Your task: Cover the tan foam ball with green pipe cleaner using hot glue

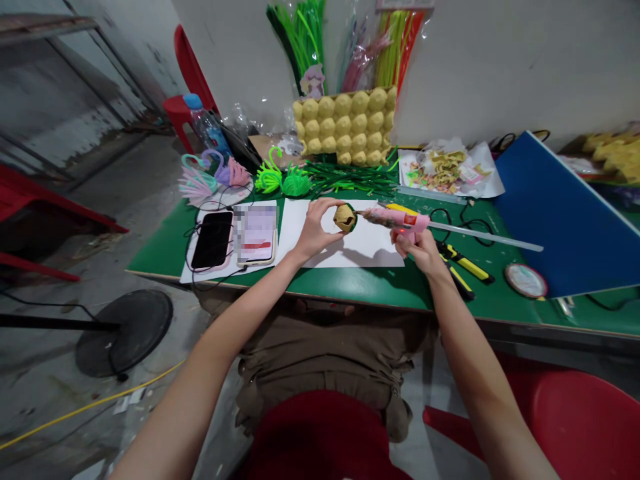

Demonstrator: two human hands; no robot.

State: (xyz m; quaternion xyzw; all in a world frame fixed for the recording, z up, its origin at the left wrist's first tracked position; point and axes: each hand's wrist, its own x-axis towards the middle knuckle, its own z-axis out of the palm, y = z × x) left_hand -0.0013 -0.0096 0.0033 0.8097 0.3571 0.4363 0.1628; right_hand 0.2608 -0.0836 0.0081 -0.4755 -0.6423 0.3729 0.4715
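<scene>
Left hand [313, 230] pinches the little egg-carton cup [345, 217] above the white paper [350, 243]; right hand [417, 247] has its grip clenched around the pink glue gun [400, 219], nozzle at the cup. I'd dab small and keep fingertips clear of the glue.

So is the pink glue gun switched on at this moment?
On, apparently: a small red light glows on the pink glue gun, held in the right hand with its nozzle at the egg-carton cup.

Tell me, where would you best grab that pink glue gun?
By its handle, from below: on the pink plastic glue gun the handle points down under the body, where the right hand wraps it, well clear of the nozzle aimed at the small cardboard cup.
</scene>
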